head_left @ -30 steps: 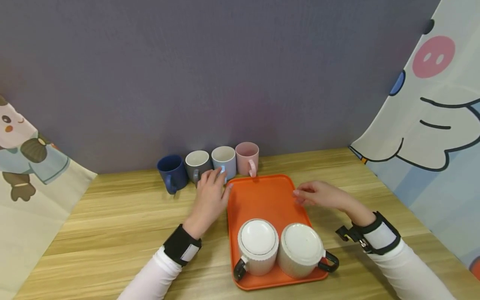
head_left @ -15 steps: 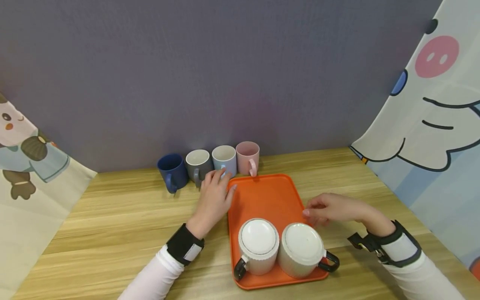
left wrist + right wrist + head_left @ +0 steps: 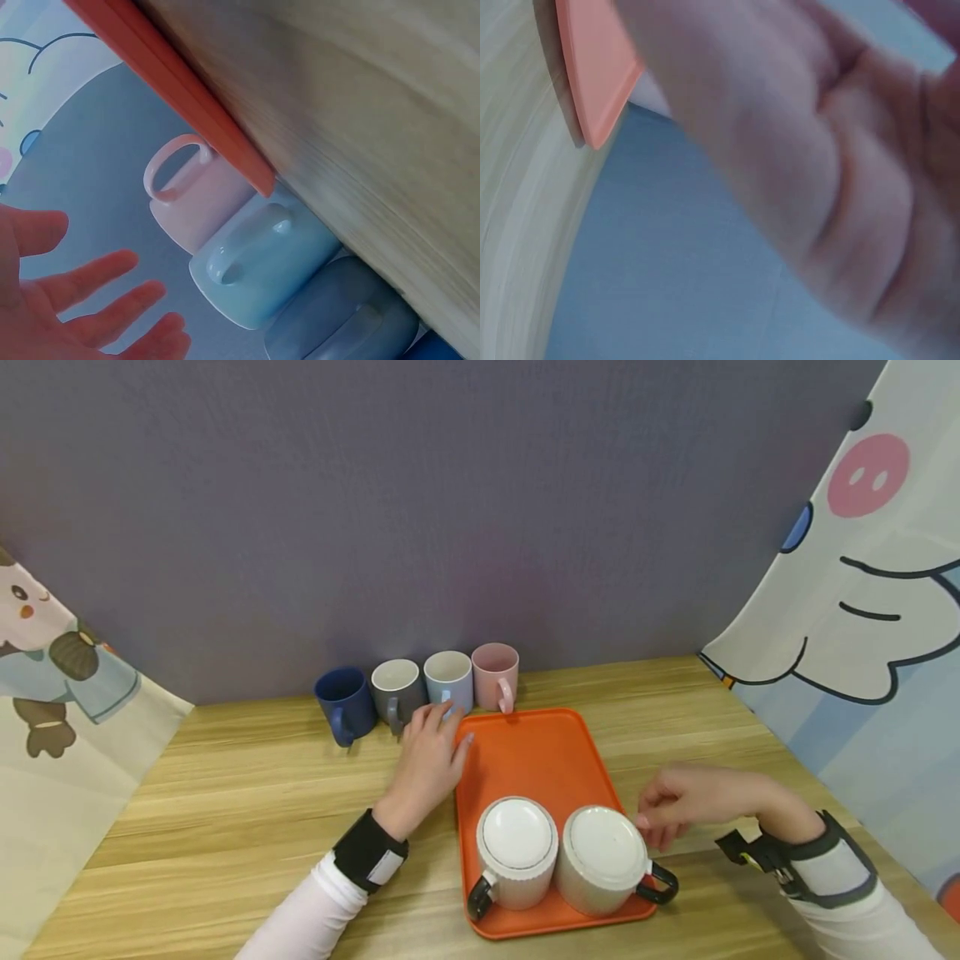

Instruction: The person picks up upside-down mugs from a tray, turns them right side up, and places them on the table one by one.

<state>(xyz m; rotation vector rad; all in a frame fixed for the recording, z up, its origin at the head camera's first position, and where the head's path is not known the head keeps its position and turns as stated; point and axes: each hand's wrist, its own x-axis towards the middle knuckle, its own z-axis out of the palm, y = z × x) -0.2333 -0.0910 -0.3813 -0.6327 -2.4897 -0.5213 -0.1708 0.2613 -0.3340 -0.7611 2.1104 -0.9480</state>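
My left hand hovers by the left edge of the orange tray, fingers spread and holding nothing. Just ahead of its fingertips stands the light blue mug, with the grey mug on its left and the pink mug on its right. Over the tray's right side is my right hand, its fingers loosely bent with nothing visible in them. Close to those fingers sits a whitish mug with a black handle, upside down on the tray. A matching upturned mug is beside it.
A dark blue mug ends the back row on the left. Behind the row rises a grey partition. Printed curtains hang at both sides. The wooden table extends left and right of the tray.
My right hand has moved right and toward me, from the tray's far right edge to beside the right upturned mug. The left hand has barely shifted; mugs and tray stay put.
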